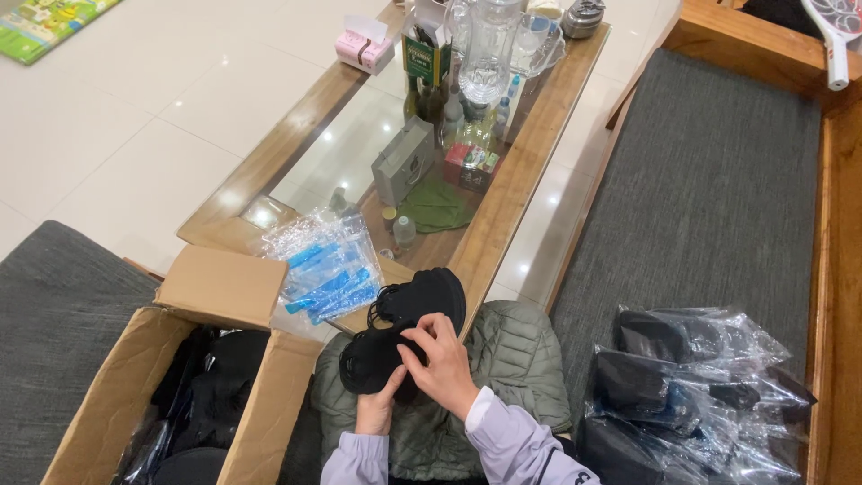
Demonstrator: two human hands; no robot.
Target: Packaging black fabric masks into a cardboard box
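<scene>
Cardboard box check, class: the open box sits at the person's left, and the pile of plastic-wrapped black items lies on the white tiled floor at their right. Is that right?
Not quite. The cardboard box is at the left, but the head view shows the wrapped pile lying on the grey bench cushion, not the floor.

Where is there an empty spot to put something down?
The grey bench cushion is bare above the pile of bagged black items. The coffee table is crowded with bottles at its far end; a clear packet bag covers the near corner.
</scene>
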